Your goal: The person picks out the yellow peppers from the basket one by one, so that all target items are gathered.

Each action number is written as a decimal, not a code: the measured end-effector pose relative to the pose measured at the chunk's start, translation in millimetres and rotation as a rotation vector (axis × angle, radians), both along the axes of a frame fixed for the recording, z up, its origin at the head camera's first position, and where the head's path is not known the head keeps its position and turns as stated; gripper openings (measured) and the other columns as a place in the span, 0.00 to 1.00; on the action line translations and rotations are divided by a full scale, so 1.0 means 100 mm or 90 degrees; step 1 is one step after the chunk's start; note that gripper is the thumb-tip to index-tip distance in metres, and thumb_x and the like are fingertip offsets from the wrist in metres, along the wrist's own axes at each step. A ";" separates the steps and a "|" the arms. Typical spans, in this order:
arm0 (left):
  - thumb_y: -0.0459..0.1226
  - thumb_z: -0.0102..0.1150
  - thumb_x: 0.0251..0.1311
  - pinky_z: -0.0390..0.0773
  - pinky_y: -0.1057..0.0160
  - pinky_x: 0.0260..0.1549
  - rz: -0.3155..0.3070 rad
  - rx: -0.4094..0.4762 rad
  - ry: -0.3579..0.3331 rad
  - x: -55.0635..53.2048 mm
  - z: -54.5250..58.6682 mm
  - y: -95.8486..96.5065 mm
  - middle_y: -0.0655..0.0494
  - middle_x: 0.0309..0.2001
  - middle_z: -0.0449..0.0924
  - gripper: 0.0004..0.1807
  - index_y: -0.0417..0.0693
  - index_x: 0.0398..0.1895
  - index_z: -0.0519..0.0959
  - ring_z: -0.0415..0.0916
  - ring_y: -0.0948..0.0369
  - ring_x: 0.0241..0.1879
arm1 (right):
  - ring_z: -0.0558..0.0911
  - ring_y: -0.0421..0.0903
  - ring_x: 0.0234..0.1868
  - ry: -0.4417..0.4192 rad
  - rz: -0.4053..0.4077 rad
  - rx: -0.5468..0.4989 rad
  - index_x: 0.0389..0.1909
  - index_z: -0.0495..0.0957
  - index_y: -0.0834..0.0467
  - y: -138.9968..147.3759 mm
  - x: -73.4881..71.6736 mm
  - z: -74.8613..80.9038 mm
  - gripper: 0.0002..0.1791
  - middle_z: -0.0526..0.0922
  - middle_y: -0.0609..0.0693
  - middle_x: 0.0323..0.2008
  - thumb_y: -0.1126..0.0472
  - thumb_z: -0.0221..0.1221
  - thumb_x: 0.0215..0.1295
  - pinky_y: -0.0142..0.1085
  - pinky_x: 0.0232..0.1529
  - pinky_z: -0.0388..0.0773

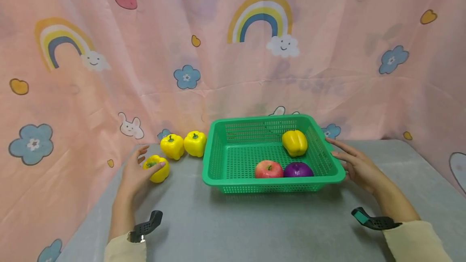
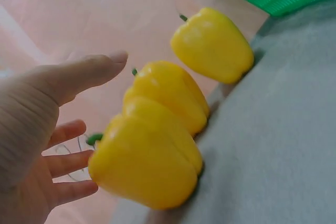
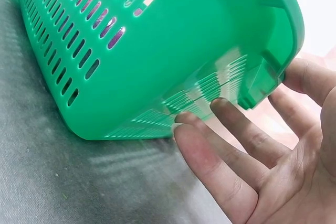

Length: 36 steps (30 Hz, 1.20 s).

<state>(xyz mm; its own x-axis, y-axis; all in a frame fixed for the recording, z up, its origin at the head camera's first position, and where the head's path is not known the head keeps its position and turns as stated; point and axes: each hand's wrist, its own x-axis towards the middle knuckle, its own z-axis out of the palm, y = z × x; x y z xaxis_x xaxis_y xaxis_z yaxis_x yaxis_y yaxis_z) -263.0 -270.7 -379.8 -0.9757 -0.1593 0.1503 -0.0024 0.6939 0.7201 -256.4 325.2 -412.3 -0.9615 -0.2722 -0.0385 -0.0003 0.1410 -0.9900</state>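
Observation:
A green plastic basket stands on the grey table, holding a yellow bell pepper, a red apple and a round, glossy purple item of unclear kind. Left of it are three more yellow peppers. My left hand is at the nearest pepper, thumb and fingers spread; in the left wrist view the thumb is clear of it. Whether the fingertips touch it I cannot tell. At the basket's right side, my right hand has its fingers extended, close against the wall and rim.
Behind the nearest pepper sit the second pepper and the third pepper, the latter close to the basket's left wall. A pink patterned curtain hangs along the back edge of the table. Both wrists wear black straps.

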 end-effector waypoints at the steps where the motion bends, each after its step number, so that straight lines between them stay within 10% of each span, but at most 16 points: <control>1: 0.56 0.67 0.51 0.63 0.37 0.63 -0.001 -0.002 0.018 0.00 0.02 0.02 0.44 0.72 0.56 0.50 0.50 0.73 0.55 0.57 0.40 0.69 | 0.84 0.38 0.46 0.000 0.000 0.002 0.75 0.46 0.38 0.00 0.00 0.00 0.31 0.62 0.34 0.58 0.49 0.43 0.75 0.43 0.40 0.84; 19: 0.54 0.55 0.63 0.69 0.44 0.61 -0.044 -0.019 0.139 0.06 0.51 0.65 0.48 0.66 0.67 0.32 0.49 0.66 0.66 0.67 0.46 0.64 | 0.82 0.36 0.48 0.009 -0.001 -0.009 0.75 0.45 0.39 -0.05 -0.07 0.03 0.31 0.43 0.57 0.74 0.48 0.43 0.75 0.40 0.42 0.83; 36: 0.47 0.59 0.62 0.72 0.49 0.60 -0.281 -0.037 0.171 -0.07 0.91 1.54 0.55 0.65 0.67 0.30 0.55 0.67 0.65 0.69 0.51 0.62 | 0.84 0.41 0.45 0.020 0.008 -0.042 0.75 0.47 0.41 0.01 -0.01 -0.03 0.30 0.67 0.34 0.57 0.51 0.43 0.76 0.42 0.37 0.84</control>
